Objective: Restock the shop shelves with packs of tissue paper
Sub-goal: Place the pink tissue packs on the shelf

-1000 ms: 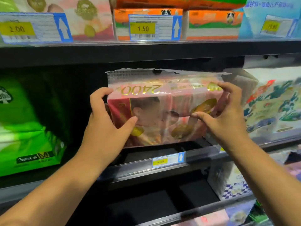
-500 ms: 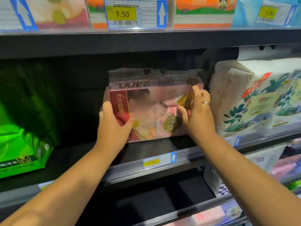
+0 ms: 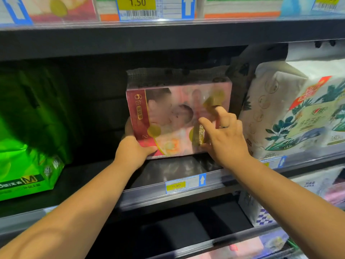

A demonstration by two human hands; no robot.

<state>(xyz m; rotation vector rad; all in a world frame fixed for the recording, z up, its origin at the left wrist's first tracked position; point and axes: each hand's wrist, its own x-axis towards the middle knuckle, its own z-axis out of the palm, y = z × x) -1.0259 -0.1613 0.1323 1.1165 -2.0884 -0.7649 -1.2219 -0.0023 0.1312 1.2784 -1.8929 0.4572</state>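
A pink pack of tissue paper (image 3: pixel 177 113) in clear wrap stands upright on the dark middle shelf (image 3: pixel 177 167), set back from the front rail. My left hand (image 3: pixel 132 150) grips its lower left corner, thumb on the front and fingers behind the side. My right hand (image 3: pixel 225 139) lies against the lower right of the front face with its fingers stretched out, touching the wrap. A ring shows on one finger.
A green pack (image 3: pixel 28 146) sits at the left of the same shelf and a white leaf-print pack (image 3: pixel 298 113) close on the right. A yellow price tag (image 3: pixel 176 186) hangs on the rail. More packs line the shelf above and the lower shelf (image 3: pixel 261 212).
The pink pack has gone from tilted in the air to standing upright deeper on the shelf. My right hand left its right edge and now touches the front.
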